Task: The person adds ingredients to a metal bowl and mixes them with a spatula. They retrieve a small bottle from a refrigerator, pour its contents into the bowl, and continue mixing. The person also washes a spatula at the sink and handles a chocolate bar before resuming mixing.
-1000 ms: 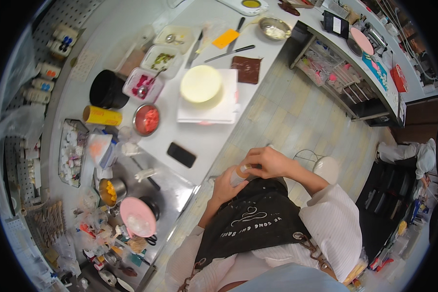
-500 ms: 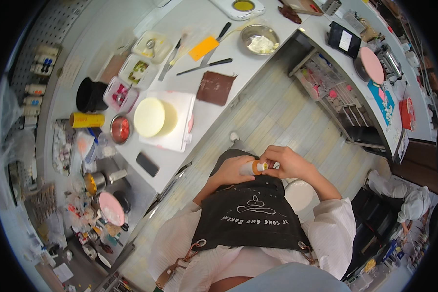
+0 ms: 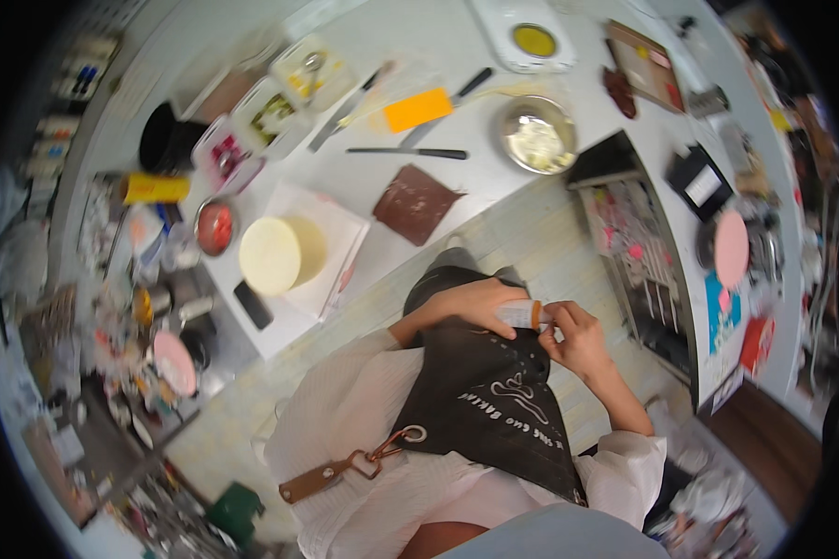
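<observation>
My left hand (image 3: 477,306) is wrapped round a small white bottle (image 3: 515,314) with an orange band near its top, held sideways in front of my black apron (image 3: 489,391). Fingers of my right hand (image 3: 576,340) are pinched together at the bottle's top end and hide its tip. On the table to the left, a pale yellow round cake (image 3: 270,255) sits on a white board (image 3: 331,279). Beyond my hands lies a square brown sheet (image 3: 416,203), near a palette knife (image 3: 408,152).
A steel bowl (image 3: 539,135) with pale cream stands at the table's edge. Tubs of cut fruit (image 3: 272,119), a bowl of red pieces (image 3: 216,227) and a phone (image 3: 253,305) lie to the left. An orange scraper (image 3: 418,111) and a scale (image 3: 522,33) are farther back.
My body and view have turned, so the table has shifted in the picture. Both hands have moved slightly right with the bottle, and my right fingers now cover its white tip.
</observation>
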{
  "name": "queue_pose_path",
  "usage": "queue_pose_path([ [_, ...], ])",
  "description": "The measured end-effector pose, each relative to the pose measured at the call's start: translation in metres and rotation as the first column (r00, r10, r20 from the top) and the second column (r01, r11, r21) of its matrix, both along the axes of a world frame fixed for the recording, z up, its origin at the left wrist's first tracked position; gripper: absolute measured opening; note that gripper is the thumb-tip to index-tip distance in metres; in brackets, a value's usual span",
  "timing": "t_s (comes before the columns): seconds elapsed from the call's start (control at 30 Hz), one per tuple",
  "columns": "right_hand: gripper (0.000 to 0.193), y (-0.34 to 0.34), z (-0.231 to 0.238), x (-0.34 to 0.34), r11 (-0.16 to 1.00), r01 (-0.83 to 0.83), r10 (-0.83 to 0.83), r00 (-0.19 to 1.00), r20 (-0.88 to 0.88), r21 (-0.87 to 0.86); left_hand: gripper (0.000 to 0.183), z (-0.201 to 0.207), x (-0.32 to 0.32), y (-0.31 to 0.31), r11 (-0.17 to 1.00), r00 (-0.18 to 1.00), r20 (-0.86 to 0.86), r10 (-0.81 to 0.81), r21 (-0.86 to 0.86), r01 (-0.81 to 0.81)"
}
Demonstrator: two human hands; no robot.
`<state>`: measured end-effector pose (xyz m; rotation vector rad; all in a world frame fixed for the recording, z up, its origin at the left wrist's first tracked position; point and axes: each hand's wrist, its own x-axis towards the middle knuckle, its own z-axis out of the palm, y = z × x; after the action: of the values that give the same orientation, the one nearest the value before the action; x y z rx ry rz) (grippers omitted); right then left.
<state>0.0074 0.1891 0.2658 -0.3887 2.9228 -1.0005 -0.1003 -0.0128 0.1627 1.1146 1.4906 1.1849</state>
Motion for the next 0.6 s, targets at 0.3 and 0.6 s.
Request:
queue_pose_path([
  [0.3,0.035,0.087,-0.023,-0.131,0.728,0.132,0.439,0.664,0.605,-0.673,0.06,0.011,-0.05,0.023,0.969,0.969,0.044,0.243,0.023,-0.244],
  [0.6,0.068,0.117,-0.038,-0.254,0.617,-0.381,0.619,0.776,0.125,-0.688,0.075,0.027,-0.095,0.12,0.433,0.425,0.462,0.778,0.094,-0.896],
])
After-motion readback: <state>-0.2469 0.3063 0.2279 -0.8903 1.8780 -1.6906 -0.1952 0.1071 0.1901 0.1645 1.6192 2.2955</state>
